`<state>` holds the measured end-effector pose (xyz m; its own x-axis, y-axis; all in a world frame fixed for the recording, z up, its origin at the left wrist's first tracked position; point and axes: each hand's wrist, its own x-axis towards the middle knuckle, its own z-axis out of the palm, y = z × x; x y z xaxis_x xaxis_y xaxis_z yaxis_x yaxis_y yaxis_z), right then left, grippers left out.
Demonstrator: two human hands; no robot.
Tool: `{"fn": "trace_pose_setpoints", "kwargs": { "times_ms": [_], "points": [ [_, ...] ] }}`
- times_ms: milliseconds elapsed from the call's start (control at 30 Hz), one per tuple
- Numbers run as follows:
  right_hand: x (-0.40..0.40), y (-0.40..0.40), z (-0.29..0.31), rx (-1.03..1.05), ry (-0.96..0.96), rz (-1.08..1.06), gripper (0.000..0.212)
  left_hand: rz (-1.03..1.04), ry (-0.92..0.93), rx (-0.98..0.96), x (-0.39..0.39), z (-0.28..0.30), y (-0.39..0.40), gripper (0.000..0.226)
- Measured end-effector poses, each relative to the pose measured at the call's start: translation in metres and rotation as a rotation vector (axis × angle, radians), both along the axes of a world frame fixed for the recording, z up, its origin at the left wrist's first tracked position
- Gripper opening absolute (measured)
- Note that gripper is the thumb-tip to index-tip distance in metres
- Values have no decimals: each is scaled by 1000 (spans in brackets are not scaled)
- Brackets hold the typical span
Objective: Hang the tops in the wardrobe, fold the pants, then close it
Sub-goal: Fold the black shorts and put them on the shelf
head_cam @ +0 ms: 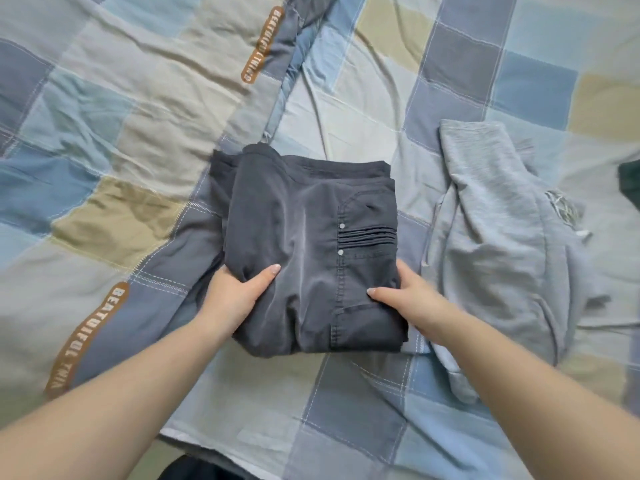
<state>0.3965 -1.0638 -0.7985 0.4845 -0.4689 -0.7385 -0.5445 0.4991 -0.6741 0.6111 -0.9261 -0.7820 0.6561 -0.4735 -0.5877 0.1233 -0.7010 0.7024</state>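
Bed covered by a patchwork-check sheet in blue, slate, pale grey and tan squares, much creased. On the left half lies a quilt of matching check, its edge running diagonally from upper centre down to lower left; two orange oval labels with pale lettering sit along that edge, one near the top, one at lower left. Centre of the bed: a pair of dark charcoal-grey fabric pants, folded into a compact, roughly square stack of several layers. Top layer shows a pocket panel on the right side with stitched seams, a band of narrow horizontal pleats and two small silver rivets. Stack rests partly on the quilt's edge, partly on the sheet. Left hand grips the stack's near-left corner, thumb laid flat on top, remaining fingers tucked around the side and out of sight. Right hand holds the near-right edge the same way, thumb on top pointing inward, other fingers hidden beneath or beside the fabric. Both forearms bare, reaching in from the bottom corners. Cannot tell whether the stack is lifted or lying flat. Just right of the pants, touching or nearly so, a light grey knit garment lies crumpled and unfolded on the sheet. A dark green shape shows at the far right edge, too cropped to identify.
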Motion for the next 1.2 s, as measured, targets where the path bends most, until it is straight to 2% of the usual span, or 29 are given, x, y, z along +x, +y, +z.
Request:
{"fn": "trace_pose_setpoints", "kwargs": {
  "times_ms": [100, 200, 333, 433, 500, 567, 700, 867, 1067, 1200],
  "points": [
    [-28, 48, 26, -97, 75, 80, 49, -32, -48, 57, -34, 34, 34, 40],
    [-49, 90, 61, -94, 63, 18, 67, -59, -72, 81, -58, 64, 67, 42],
    [-78, 149, 114, -101, 120, -96, 76, -123, -36, 48, -71, 101, 103, 53],
    [-94, 197, 158, -140, 187, -195, 83, -319, -10, 7, -73, 135, 121, 69],
    [-96, 230, 190, -164, 224, -252, 84, -456, 3, -2, -71, 156, 132, 95],
    [-96, 263, 219, -219, 249, -321, 83, -576, -1, -28, -69, 184, 138, 107],
    [-84, 345, 302, -297, 317, -563, 79, -850, -19, -138, -60, 250, 161, 90],
    [-77, 437, 371, -341, 354, -784, 78, -1112, -3, -171, -69, 304, 195, 73],
    [-84, 571, 420, -312, 508, -1005, 77, -1416, 30, -258, -121, 352, 261, 58],
    [-80, 687, 444, -252, 576, -1244, 75, -1658, 39, -321, -167, 377, 339, 55]
  ]
}}
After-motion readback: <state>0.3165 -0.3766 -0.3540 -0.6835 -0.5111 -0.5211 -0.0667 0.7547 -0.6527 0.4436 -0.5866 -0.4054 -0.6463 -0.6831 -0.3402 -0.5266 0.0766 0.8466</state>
